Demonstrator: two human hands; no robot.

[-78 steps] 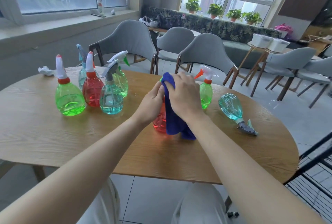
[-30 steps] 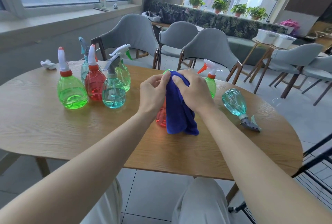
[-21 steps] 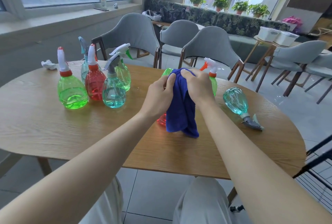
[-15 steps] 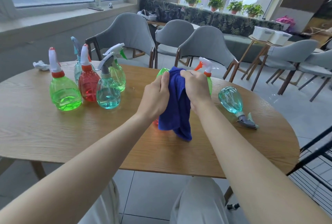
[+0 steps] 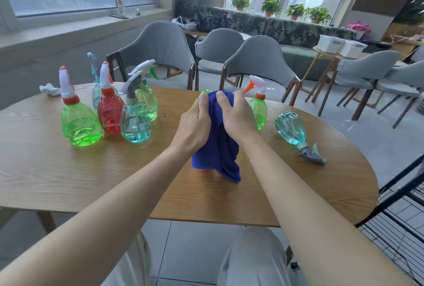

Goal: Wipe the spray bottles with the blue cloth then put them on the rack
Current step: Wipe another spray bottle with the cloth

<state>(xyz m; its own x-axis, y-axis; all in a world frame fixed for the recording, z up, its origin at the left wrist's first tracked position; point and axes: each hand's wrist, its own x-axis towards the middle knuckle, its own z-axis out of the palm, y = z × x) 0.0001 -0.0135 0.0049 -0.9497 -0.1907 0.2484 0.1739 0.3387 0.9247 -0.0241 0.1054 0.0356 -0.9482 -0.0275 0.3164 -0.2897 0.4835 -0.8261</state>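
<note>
Wooden table (image 5: 57, 171); crumpled white tissue (image 5: 49, 89) at far-left edge; grey chairs (image 5: 160, 42) behind

Colours: cloth (image 5: 218, 145) solid deep blue, no pattern; green tip (image 5: 205, 93) shows above it. Table (image 5: 46, 171) light wood, visible grain. Left-edge cluster: green bottle (image 5: 79, 122) with white nozzle, orange collar; red bottle (image 5: 110, 113), same white/orange top; teal bottle (image 5: 135, 121), grey trigger; pale green bottle (image 5: 148, 102), white trigger, green nozzle tip; rear teal bottle (image 5: 96, 96), grey-blue trigger. Toward right edge: small green bottle (image 5: 259, 109), white trigger, orange nozzle; ribbed teal bottle (image 5: 291, 127), grey trigger. Tissue (image 5: 49, 89) white. Rack (image 5: 401, 217) black wire. Chairs (image 5: 160, 42) grey; sofa (image 5: 298, 31) dark leaf print.
</note>
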